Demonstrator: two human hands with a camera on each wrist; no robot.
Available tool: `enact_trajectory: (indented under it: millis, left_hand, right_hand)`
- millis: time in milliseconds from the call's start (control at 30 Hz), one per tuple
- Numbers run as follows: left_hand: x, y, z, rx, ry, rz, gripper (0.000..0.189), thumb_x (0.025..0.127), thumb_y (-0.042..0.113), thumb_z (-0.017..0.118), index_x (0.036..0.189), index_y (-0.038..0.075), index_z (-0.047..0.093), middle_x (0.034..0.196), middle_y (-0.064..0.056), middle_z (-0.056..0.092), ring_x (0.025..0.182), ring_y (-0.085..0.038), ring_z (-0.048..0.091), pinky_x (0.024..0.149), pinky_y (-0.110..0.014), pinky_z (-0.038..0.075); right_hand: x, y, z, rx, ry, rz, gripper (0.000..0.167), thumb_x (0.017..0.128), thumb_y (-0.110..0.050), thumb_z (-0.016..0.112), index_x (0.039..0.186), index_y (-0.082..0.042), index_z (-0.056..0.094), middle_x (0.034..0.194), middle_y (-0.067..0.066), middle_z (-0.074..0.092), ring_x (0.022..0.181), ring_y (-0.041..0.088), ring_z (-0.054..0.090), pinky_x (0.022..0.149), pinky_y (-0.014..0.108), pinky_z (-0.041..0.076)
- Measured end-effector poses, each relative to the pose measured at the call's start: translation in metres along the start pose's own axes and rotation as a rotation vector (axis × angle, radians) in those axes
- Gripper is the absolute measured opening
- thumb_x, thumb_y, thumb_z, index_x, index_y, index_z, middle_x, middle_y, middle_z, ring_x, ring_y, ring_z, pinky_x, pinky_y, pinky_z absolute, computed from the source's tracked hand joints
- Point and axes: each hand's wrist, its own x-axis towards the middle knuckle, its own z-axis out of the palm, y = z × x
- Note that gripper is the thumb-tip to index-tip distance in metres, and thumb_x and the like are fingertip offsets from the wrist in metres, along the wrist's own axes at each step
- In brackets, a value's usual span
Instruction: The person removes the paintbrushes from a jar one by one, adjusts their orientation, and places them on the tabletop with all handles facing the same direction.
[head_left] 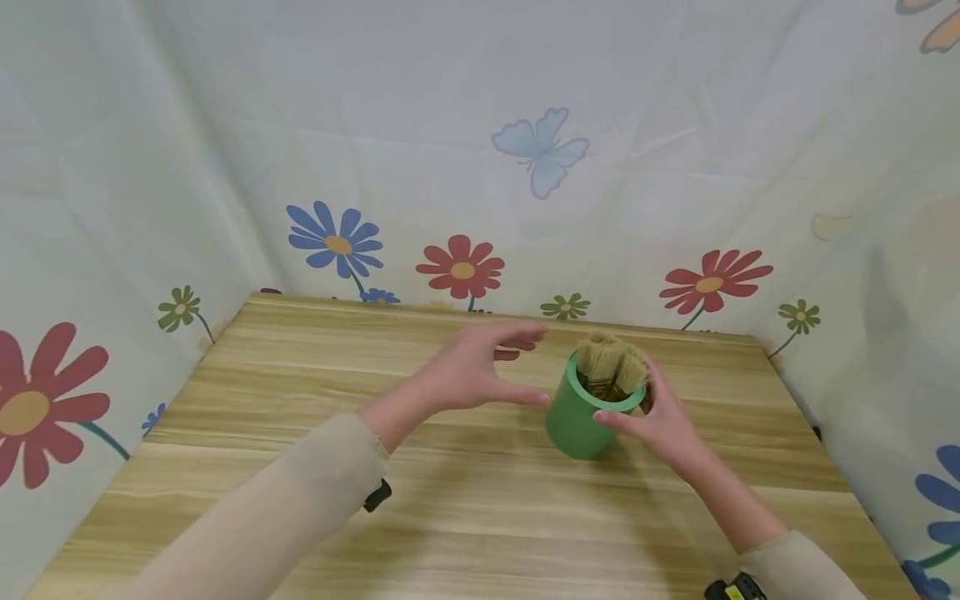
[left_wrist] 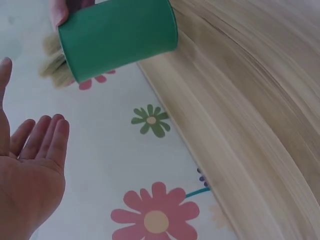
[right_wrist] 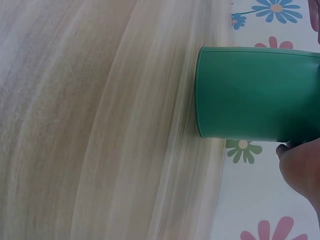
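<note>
A green cylindrical cup (head_left: 573,427) stands right of the table's middle in the head view, with several pale-bristled brushes (head_left: 603,364) in it, bristles up. My right hand (head_left: 667,421) holds the cup near its rim, thumb on the near side and fingers round the far right. The left hand (head_left: 480,367) is held to the left of the cup, thumb and fingers spread apart with nothing between them. In the left wrist view its palm (left_wrist: 32,187) shows beside the cup. Whether the cup's base touches the table I cannot tell. The brushes' lower parts are hidden inside.
The wood-grain table (head_left: 300,367) stretches around the cup on all sides. A white cloth (head_left: 420,150) printed with flowers and a butterfly hangs behind the table and along both sides. Dark bands (head_left: 377,496) sit at the wrists.
</note>
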Motion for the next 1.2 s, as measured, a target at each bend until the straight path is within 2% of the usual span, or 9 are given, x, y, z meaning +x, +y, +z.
enact_trajectory:
  millis: [233,467,633,800,967,1067,1200]
  left_hand:
    - [0.015,0.001,0.014,-0.12,0.008,-0.017,0.075,0.087,0.026,0.093,0.152,0.01,0.058,0.144,-0.004,0.066,0.131,-0.017,0.064,0.11,-0.029,0.053]
    - [0.026,0.005,0.024,-0.211,0.002,-0.029,0.063,0.091,0.019,0.089,0.146,0.005,0.062,0.142,-0.011,0.067,0.129,-0.021,0.066,0.108,-0.028,0.054]
    - [0.034,0.004,0.031,-0.255,-0.001,-0.056,0.056,0.093,0.018,0.086,0.143,0.005,0.064,0.14,-0.008,0.069,0.128,-0.022,0.067,0.105,-0.026,0.055]
    - [0.041,0.004,0.039,-0.31,0.002,-0.079,0.051,0.093,0.017,0.086,0.14,0.005,0.068,0.134,-0.007,0.072,0.126,-0.029,0.068,0.101,-0.025,0.057]
    - [0.047,0.006,0.043,-0.326,-0.012,-0.078,0.049,0.093,0.014,0.086,0.138,0.005,0.069,0.132,-0.009,0.073,0.121,-0.021,0.071,0.1,-0.024,0.058]
    - [0.049,0.006,0.043,-0.317,-0.012,-0.073,0.048,0.094,0.015,0.085,0.138,0.006,0.069,0.132,-0.008,0.073,0.118,-0.016,0.072,0.099,-0.024,0.058]
    - [0.049,0.003,0.041,-0.314,0.005,-0.077,0.046,0.094,0.015,0.086,0.136,0.006,0.07,0.131,-0.007,0.074,0.117,-0.016,0.072,0.098,-0.025,0.059]
  right_hand:
    - [0.0,0.0,-0.001,-0.011,0.002,0.019,0.105,0.09,-0.015,0.089,0.169,-0.012,0.02,0.16,0.017,0.042,0.15,0.034,0.04,0.109,0.011,0.038]
    - [0.0,0.001,-0.001,0.019,0.003,0.014,0.102,0.091,-0.014,0.088,0.168,-0.01,0.021,0.159,0.017,0.043,0.148,0.033,0.042,0.107,0.009,0.039]
    - [0.0,0.001,-0.001,0.026,0.003,0.015,0.101,0.091,-0.014,0.088,0.168,-0.01,0.022,0.159,0.016,0.043,0.147,0.032,0.042,0.105,0.009,0.04]
    - [-0.001,0.003,-0.002,0.014,0.013,0.039,0.103,0.091,-0.017,0.089,0.168,-0.01,0.021,0.159,0.017,0.043,0.148,0.033,0.042,0.104,0.007,0.039]
    - [-0.004,0.004,-0.002,0.014,0.015,0.044,0.104,0.091,-0.016,0.088,0.169,-0.009,0.019,0.161,0.018,0.041,0.149,0.034,0.041,0.105,0.007,0.038]
    - [-0.006,0.004,-0.001,0.007,0.029,0.038,0.105,0.092,-0.017,0.088,0.169,-0.01,0.017,0.162,0.017,0.04,0.151,0.034,0.039,0.116,0.018,0.038]
    - [-0.008,0.006,0.005,0.001,0.069,0.02,0.099,0.093,-0.018,0.087,0.168,-0.009,0.021,0.163,0.015,0.041,0.155,0.032,0.037,0.126,0.039,0.032]
